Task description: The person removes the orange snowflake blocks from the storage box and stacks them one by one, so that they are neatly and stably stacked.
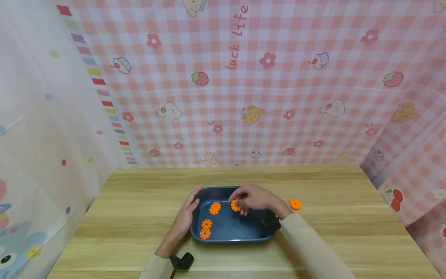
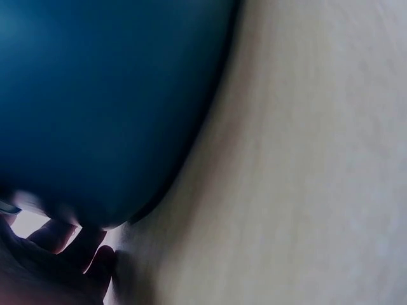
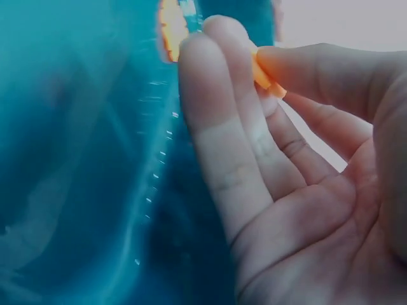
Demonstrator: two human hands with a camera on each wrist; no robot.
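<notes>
A dark blue rectangular tray (image 1: 231, 239) stands on the wooden table. My left hand (image 1: 185, 217) grips its left rim, thumb over the inside and fingers along the outer wall. Over the tray's far side, my right hand (image 1: 256, 197) pinches an orange notched disc (image 3: 262, 73) between thumb and fingertips. Inside the tray, toward the left, lie several more orange discs (image 1: 215, 208), with a touching pair (image 1: 205, 233) near the front left corner. The palm of the right hand (image 3: 305, 222) faces its wrist camera. The left wrist view shows mostly the tray's outer wall (image 2: 108, 108).
Another orange disc (image 1: 295, 204) lies on the table (image 1: 331, 232) to the right of the tray, close to the right forearm. A pink checked cloth (image 1: 226, 97) hangs behind the table's far edge. Each wrist wears a black camera (image 1: 182, 261).
</notes>
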